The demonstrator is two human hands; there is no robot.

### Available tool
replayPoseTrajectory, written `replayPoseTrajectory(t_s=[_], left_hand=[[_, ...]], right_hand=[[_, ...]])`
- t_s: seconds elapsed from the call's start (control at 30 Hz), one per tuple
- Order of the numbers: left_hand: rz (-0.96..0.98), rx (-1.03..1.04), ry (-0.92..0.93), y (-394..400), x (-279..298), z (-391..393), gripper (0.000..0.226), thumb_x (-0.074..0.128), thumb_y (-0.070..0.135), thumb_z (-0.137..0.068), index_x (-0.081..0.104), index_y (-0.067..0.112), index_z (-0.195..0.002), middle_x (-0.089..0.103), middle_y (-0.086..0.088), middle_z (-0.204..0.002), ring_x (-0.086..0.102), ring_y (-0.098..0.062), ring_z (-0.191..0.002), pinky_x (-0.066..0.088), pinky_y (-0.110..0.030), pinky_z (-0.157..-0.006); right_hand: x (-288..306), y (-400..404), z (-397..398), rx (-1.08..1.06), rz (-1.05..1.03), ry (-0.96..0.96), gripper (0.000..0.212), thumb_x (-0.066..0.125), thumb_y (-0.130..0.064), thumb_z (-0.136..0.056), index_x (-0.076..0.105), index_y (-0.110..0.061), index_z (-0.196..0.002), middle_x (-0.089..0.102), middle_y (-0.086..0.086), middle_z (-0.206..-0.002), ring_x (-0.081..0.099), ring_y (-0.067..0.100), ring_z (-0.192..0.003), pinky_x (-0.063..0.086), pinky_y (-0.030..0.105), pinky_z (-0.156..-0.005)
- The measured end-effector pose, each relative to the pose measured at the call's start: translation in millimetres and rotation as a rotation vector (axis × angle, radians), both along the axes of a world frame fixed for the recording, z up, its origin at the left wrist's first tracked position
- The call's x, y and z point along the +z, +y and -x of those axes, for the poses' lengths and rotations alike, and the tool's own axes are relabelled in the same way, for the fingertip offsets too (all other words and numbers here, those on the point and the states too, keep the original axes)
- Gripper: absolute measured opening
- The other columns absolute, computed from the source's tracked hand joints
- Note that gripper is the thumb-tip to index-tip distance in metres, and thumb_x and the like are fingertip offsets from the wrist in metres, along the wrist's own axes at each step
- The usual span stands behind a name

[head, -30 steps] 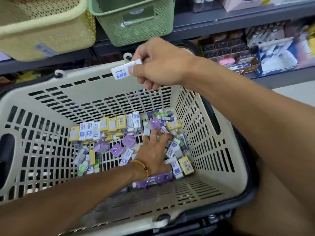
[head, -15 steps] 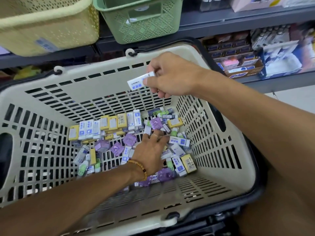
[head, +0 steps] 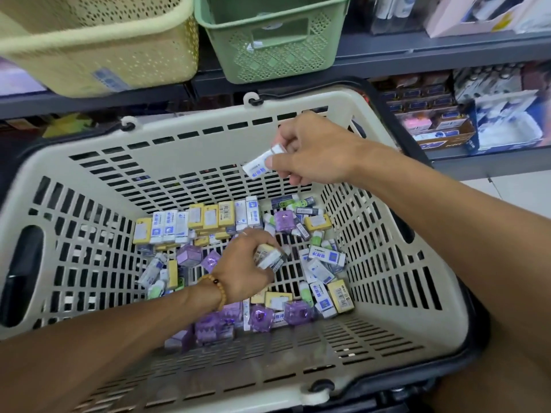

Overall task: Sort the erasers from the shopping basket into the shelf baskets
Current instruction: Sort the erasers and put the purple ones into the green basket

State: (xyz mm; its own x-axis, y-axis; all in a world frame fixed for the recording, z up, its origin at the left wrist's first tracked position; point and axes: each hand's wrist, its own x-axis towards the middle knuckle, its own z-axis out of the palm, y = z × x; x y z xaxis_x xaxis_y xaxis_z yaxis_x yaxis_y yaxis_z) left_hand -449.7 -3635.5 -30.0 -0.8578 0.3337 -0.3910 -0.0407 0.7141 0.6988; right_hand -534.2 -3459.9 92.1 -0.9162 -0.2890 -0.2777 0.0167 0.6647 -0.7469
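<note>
Gathering step: left hand [head: 244, 263] curls round small erasers [head: 269, 257] inside the slotted beige plastic shopping basket [head: 190, 138]; right hand [head: 310, 153] pinches a white blue-labelled eraser [head: 259, 166] above it; next, probably lifting them to a shelf basket

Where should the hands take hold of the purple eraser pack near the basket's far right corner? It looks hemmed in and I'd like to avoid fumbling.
Come straight down from above and pinch the purple eraser pack by two opposite edges of its upturned face. It lies roughly flat on the shopping basket floor, with other erasers crowding its sides, so a sideways approach looks blocked; only the top is exposed.
</note>
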Motion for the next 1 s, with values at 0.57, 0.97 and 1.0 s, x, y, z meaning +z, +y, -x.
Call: replayPoseTrajectory(t_s=[0.57,0.97,1.0], left_hand=[[-0.808,0.747,-0.558,-102.1,97.2,0.0,0.048,0.068,-0.011,-0.064,0.068,0.006,-0.108,0.062,-0.021,-0.086,0.068,-0.024,-0.069,0.053,-0.027,-0.051],[-0.932,0.747,-0.672,-107.5,100.1,12.3,0.043,0.064,-0.004,-0.067,0.061,-0.006,-0.109,0.064,-0.025,-0.097,0.062,-0.025,-0.072,0.054,-0.035,-0.073],[-0.928,0.750,-0.670,-107.3,99.5,12.8,0.043,0.065,-0.003,-0.066,0.063,-0.005,-0.108,0.065,-0.023,-0.096,0.063,-0.025,-0.072,0.052,-0.035,-0.076]], right_hand=[[-87.7,-72.1,16.6,-0.010,-0.118,-0.409,0.014,0.055,-0.001,-0.096,0.062,0.008,-0.088,0.068,0.017,-0.074,0.060,0.019,-0.054,0.051,0.030,-0.054],[-50.8,-86.6,-7.0,0.105,0.442,-0.527,0.028,0.069,-0.031,-0.090,0.068,-0.024,-0.117,0.072,0.000,-0.106,0.070,0.017,-0.084,0.054,0.026,-0.070],[-49.8,-89.8,-9.4,0.112,0.488,-0.546,0.030,0.069,-0.026,-0.090,0.066,-0.019,-0.119,0.071,0.003,-0.104,0.069,0.017,-0.083,0.054,0.026,-0.069]])
